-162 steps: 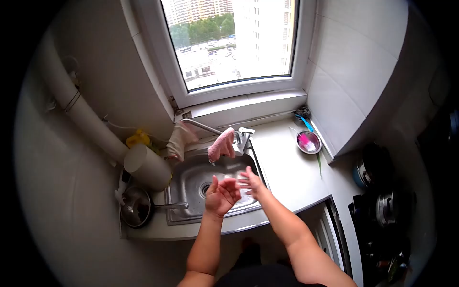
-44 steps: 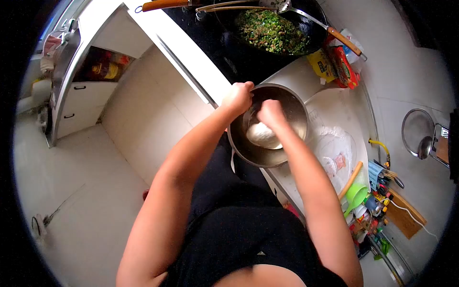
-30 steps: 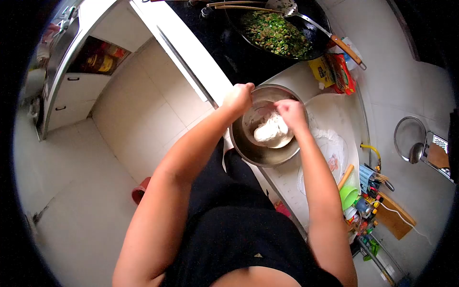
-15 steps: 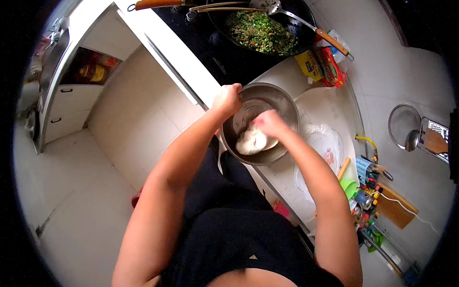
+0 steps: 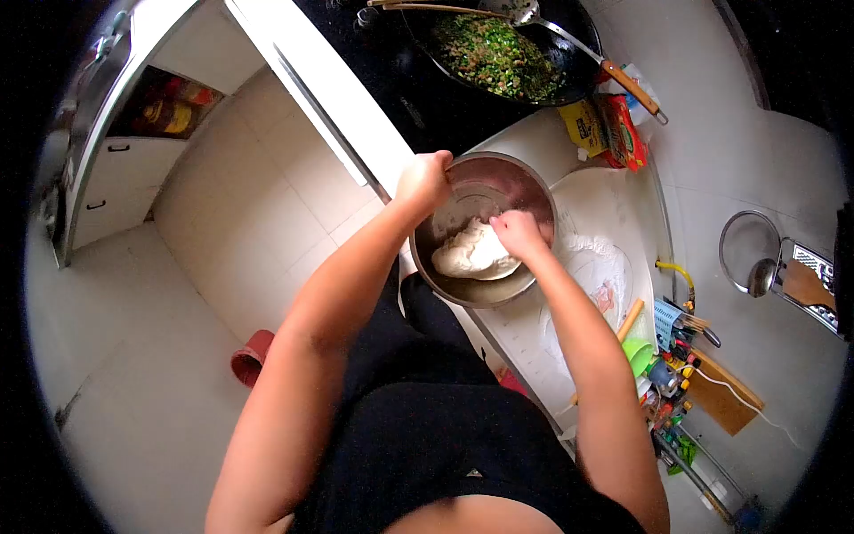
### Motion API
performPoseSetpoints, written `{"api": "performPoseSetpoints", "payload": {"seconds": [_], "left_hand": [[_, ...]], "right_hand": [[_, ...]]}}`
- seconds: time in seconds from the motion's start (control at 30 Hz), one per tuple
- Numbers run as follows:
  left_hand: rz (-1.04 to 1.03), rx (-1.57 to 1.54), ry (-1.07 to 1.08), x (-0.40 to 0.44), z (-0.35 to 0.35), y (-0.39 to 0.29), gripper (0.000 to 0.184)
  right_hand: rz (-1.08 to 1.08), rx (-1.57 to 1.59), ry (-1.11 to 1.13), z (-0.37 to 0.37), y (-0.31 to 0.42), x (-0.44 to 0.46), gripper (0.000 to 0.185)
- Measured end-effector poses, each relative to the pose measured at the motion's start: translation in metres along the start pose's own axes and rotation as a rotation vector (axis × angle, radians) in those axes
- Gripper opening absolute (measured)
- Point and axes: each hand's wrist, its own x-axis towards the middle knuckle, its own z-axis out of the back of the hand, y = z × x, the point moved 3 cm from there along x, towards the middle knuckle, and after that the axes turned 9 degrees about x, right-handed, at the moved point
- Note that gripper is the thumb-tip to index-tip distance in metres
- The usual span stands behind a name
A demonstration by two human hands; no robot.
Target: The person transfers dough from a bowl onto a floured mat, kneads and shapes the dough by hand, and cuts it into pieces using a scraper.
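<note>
A steel bowl stands at the counter's front edge, close to my body. My left hand is closed around its rim on the left side. Inside the bowl lies a soft white lump of dough, stretched out and uneven. My right hand reaches into the bowl with its fingers curled at the dough's right end, gripping its edge. The fingertips are partly hidden by the hand itself.
A wok of chopped green filling sits on the black stove, a wooden-handled ladle across it. Flour dusts the counter right of the bowl. Utensils and a green cup crowd the wall side. A red bucket stands on the floor.
The dough has spread from a compact lump into a wider, longer piece. My right hand has shifted slightly right within the bowl. My left hand keeps the rim, and the view has turned a little.
</note>
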Motion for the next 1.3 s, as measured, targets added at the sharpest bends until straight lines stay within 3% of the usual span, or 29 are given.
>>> {"api": "performPoseSetpoints", "payload": {"seconds": [0.07,0.1,0.17,0.23,0.27,0.3,0.37,0.43,0.5,0.57,0.6,0.63,0.7,0.77,0.83,0.87,0.97,1.03,1.1,1.17,1.23,1.27,1.3], "left_hand": [[0.007,-0.015,-0.015,0.000,-0.001,-0.002,0.008],[0.009,-0.012,-0.027,0.002,0.004,-0.003,0.008],[-0.048,0.036,-0.007,-0.003,0.005,-0.006,0.009],[-0.060,0.033,0.018,-0.001,0.003,-0.007,0.010],[-0.055,0.038,0.000,0.000,0.002,-0.007,0.009],[-0.051,0.045,-0.018,-0.001,0.002,-0.007,0.009],[-0.050,0.043,0.009,-0.003,0.004,-0.008,0.010],[-0.046,0.058,0.001,0.000,0.001,-0.005,0.011],[-0.044,0.071,0.034,0.000,-0.001,-0.005,0.012],[-0.064,0.063,-0.011,0.000,-0.003,-0.002,0.011],[-0.064,0.061,-0.015,0.001,0.000,-0.003,0.011],[-0.055,0.058,-0.008,-0.001,0.003,-0.005,0.011],[-0.046,0.054,0.009,-0.005,0.001,-0.003,0.012],[-0.023,-0.020,-0.029,-0.001,-0.004,0.000,0.010],[-0.009,-0.048,-0.013,-0.003,-0.003,-0.004,0.011],[0.010,-0.068,-0.004,-0.003,-0.001,-0.004,0.012],[-0.082,-0.018,-0.063,-0.003,-0.003,-0.002,0.014],[-0.061,0.001,-0.027,-0.001,-0.005,-0.001,0.014],[-0.031,0.019,0.011,0.001,-0.005,0.001,0.014],[-0.030,-0.041,0.000,-0.003,-0.002,-0.001,0.013],[0.012,-0.031,0.021,-0.004,-0.001,-0.004,0.012],[0.028,-0.029,0.028,-0.004,-0.002,-0.004,0.013],[0.051,-0.024,0.029,-0.005,-0.001,-0.002,0.013]], "right_hand": [[-0.134,0.183,-0.001,0.000,0.015,-0.016,0.030],[0.098,0.168,0.046,0.003,0.025,-0.017,0.027],[0.210,0.028,0.149,0.008,0.024,-0.008,0.026],[0.392,-0.078,-0.128,0.025,0.031,0.015,0.025],[0.386,-0.008,-0.245,0.032,0.037,0.032,0.025],[0.298,0.069,-0.217,0.031,0.040,0.047,0.022],[0.096,-0.155,0.021,-0.010,0.038,0.062,0.019],[0.098,-0.124,0.277,-0.045,0.048,0.044,0.019],[0.130,-0.095,0.266,-0.012,0.076,0.021,0.018],[-0.079,0.071,0.303,-0.003,0.045,0.024,0.017],[-0.065,0.200,0.158,0.010,0.028,0.026,0.020],[-0.160,0.086,0.040,0.029,0.020,0.025,0.027],[-0.238,0.074,-0.055,0.025,-0.012,0.008,0.037],[-0.458,0.351,-0.092,-0.008,-0.017,-0.016,0.044],[-0.457,0.382,-0.202,-0.029,-0.005,-0.017,0.043],[-0.456,0.368,-0.118,-0.026,0.011,-0.019,0.045],[0.133,0.215,0.011,-0.008,0.071,-0.008,0.034],[0.082,0.168,0.087,0.006,0.053,0.016,0.029],[0.279,0.020,-0.223,0.033,0.024,0.026,0.017],[0.242,-0.243,0.032,0.031,0.000,0.020,0.017],[0.140,-0.217,0.022,0.018,0.003,-0.012,0.018],[0.100,-0.050,-0.060,0.012,-0.002,-0.023,0.015],[-0.089,0.083,0.019,0.000,-0.013,-0.031,0.012]]}}
